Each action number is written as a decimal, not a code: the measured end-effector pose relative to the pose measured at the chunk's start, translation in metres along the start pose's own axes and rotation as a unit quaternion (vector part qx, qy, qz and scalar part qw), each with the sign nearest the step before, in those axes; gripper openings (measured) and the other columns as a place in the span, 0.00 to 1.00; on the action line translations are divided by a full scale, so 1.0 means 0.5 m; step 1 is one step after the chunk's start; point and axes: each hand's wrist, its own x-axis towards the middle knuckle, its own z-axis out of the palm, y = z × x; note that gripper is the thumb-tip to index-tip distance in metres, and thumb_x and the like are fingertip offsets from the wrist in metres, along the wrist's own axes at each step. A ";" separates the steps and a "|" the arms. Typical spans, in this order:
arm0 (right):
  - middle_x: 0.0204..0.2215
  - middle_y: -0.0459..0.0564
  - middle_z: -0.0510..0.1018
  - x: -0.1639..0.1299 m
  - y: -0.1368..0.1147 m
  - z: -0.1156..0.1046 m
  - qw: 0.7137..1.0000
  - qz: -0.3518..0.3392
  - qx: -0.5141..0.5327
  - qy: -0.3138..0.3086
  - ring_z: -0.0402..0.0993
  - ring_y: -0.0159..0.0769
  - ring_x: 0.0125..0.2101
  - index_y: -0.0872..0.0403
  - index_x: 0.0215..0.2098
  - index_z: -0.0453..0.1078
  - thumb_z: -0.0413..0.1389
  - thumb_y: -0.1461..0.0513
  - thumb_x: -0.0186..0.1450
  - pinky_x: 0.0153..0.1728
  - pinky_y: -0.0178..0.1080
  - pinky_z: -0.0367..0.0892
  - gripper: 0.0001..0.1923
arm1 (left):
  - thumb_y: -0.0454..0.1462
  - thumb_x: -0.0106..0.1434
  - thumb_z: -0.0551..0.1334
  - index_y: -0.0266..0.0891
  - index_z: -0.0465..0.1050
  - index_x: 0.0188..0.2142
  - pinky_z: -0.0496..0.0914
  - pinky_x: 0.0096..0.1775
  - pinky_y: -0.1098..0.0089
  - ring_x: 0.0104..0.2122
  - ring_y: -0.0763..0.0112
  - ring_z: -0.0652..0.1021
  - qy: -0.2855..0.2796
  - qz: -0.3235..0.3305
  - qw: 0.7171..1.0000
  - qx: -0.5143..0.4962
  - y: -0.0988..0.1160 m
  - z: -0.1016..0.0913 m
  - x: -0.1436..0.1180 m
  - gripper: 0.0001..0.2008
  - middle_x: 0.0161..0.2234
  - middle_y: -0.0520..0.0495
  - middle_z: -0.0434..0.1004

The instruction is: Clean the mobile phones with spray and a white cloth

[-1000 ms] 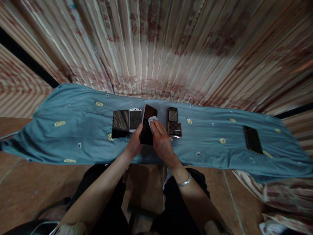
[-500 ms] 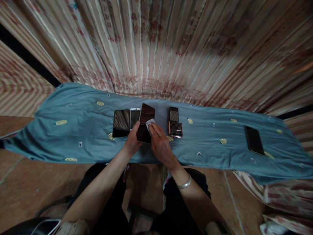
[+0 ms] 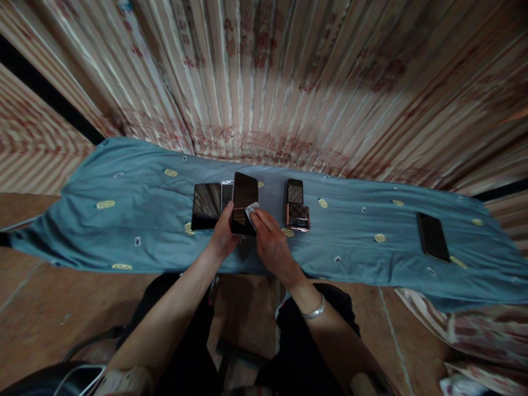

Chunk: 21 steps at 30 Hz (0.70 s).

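Observation:
My left hand grips a dark tablet-like device by its lower left edge, thumb on the front, tilted above the cloth. Pinched in the fingers of my right hand is a small pale cloth, pressed on the lower right part of the dark screen. Behind the held device, a white phone is partly hidden. Beside that phone lies a black tablet with a shiny screen that mirrors the curtain.
Right of my hands lie a small dark phone and a checkered, copper-edged device, touching. A black phone rests far right. Everything lies on a blue patterned cloth; a pleated curtain hangs behind.
The held device has turned slightly more upright and shifted a little left. The pale cloth stays at about the same place on its screen, still in my right fingers.

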 end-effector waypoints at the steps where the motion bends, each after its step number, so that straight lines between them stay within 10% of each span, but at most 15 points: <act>1: 0.62 0.61 0.73 -0.003 -0.003 0.000 1.000 -0.005 0.001 -0.004 0.65 0.43 0.66 0.57 0.70 0.61 0.43 0.73 0.70 0.68 0.51 0.64 0.31 | 0.41 0.71 0.55 0.34 0.81 0.40 0.73 0.55 0.66 0.48 0.63 0.83 0.009 0.000 1.000 -0.003 0.002 -0.002 0.002 0.17 0.38 0.44 0.86; 21: 0.49 0.60 0.82 -0.005 -0.021 -0.015 0.995 -0.058 -0.062 0.046 0.78 0.42 0.48 0.59 0.55 0.76 0.49 0.67 0.75 0.53 0.45 0.75 0.16 | 0.42 0.73 0.54 0.34 0.80 0.36 0.75 0.46 0.68 0.35 0.67 0.83 0.008 -0.005 1.000 -0.020 0.008 -0.008 0.012 0.19 0.33 0.45 0.84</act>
